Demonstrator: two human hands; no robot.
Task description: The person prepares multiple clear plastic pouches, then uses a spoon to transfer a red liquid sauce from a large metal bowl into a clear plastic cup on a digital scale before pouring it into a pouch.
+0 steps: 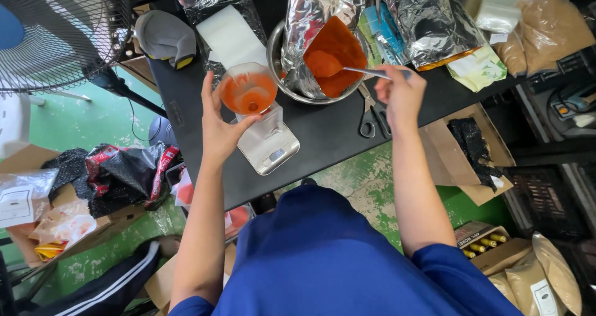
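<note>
My left hand (218, 126) wraps its grip around the rim of a clear funnel (248, 92), thumb on the near side and fingers curled along the far side, so the funnel stays upright and centred over what sits beneath it. The inside of the funnel is coated in orange-red powder. It stands over a small silver scale (268, 142) on the black bench (323, 136); a clear packet seems to hang under the spout, though I cannot make it out well.

My right hand (400, 95) pinches the handle of a metal spoon (366, 72), fingers pressed together on its end. The bowl of the spoon is buried in the red powder (335, 52), which fills an opened foil bag (310, 18). That bag stands inside a steel bowl (277, 55), which props it upright and catches whatever spills. The bowl sits just beside the funnel, so a loaded spoon has only a short way to travel.

A pair of scissors (372, 118) lies on the bench just beside my right hand, within easy reach. More foil bags (434, 24) and brown packets (552, 24) crowd the far edge, out of the working patch. A fan (56, 30) stands off to the left, and open cardboard boxes (472, 167) sit low beside the bench.
</note>
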